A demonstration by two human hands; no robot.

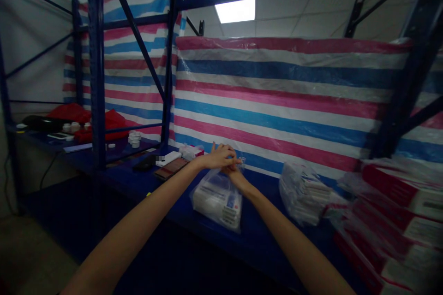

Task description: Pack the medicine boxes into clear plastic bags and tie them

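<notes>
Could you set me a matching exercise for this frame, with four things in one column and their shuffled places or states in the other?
1. clear bag of white packs
2. striped sheet
3. red-and-white boxes
4. small white containers

A. stacked at the far right of the view
B. at the left of the view, near red material
C. top gathered at the left hand and right hand
D. hanging upright behind the blue surface

Pairs: 1-C, 2-D, 3-A, 4-B

The clear, crinkled plastic bag [212,179] is showing a glossy surface, the red-white-and-blue striped plastic sheet [277,101] is shining along its wrinkles, and the dark-blue metal shelf frame [97,64] is looking smooth.
</notes>
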